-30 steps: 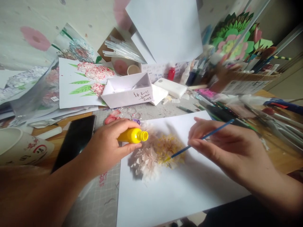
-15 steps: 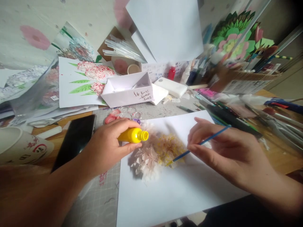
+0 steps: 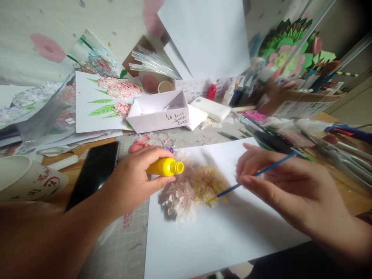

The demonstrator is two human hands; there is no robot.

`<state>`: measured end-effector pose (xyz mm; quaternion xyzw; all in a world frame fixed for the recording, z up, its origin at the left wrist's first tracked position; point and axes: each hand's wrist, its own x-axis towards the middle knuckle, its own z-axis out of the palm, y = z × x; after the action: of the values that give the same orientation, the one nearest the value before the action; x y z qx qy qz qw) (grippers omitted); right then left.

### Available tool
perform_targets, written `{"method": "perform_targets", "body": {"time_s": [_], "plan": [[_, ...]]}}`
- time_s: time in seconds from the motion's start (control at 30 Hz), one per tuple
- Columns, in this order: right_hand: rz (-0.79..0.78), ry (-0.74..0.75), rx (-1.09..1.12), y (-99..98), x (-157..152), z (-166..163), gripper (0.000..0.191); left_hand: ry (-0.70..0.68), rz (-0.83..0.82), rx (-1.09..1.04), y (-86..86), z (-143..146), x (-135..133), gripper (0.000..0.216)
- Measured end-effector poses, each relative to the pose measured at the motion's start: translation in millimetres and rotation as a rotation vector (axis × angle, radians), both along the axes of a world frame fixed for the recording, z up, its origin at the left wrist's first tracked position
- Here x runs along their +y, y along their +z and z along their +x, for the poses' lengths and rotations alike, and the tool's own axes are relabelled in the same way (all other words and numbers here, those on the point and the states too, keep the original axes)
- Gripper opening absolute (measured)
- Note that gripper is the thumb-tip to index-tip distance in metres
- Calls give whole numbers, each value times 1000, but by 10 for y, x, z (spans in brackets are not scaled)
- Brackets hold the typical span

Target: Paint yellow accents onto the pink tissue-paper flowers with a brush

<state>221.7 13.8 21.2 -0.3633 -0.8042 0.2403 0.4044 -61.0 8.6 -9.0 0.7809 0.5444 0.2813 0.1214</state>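
My left hand (image 3: 136,178) is closed round a small yellow paint bottle (image 3: 166,167), held on its side with the open neck pointing right. My right hand (image 3: 279,186) pinches a thin blue paintbrush (image 3: 252,176); its yellow-tipped bristles touch the lower right edge of a ruffled pale pink tissue-paper flower (image 3: 192,190). The flower is partly dabbed yellow. It lies on a white sheet of paper (image 3: 221,232), between my two hands.
A black phone (image 3: 94,172) lies left of my left hand, with a white mug (image 3: 26,182) further left. A white folded paper box (image 3: 158,112), flower pictures (image 3: 101,102), a red bottle (image 3: 211,91) and a basket of pens (image 3: 299,102) crowd the back.
The brush tip has shifted slightly along the flower's lower right edge. The left hand and bottle have stayed put; the view moved a little.
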Motion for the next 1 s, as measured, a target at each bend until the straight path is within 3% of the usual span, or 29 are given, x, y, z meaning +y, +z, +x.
{"method": "perform_targets", "body": {"time_s": [0.17,0.3,0.4,0.67,1.0], "plan": [[11,52,-5,4,-16,-20,12,-1,-9,-17,22,20,-10,25],[-20,-67,107,-4,-68,13,9,-20,-15,-38,27,34,-26,24],[59,-120,194,-6,-114,55,12,-37,-2,-49,28,52,-52,24],[217,-49,81,90,-155,-71,14,-50,26,-50,38,110,-89,29],[214,-26,52,88,-170,-94,13,-64,25,-67,49,115,-75,34]]}}
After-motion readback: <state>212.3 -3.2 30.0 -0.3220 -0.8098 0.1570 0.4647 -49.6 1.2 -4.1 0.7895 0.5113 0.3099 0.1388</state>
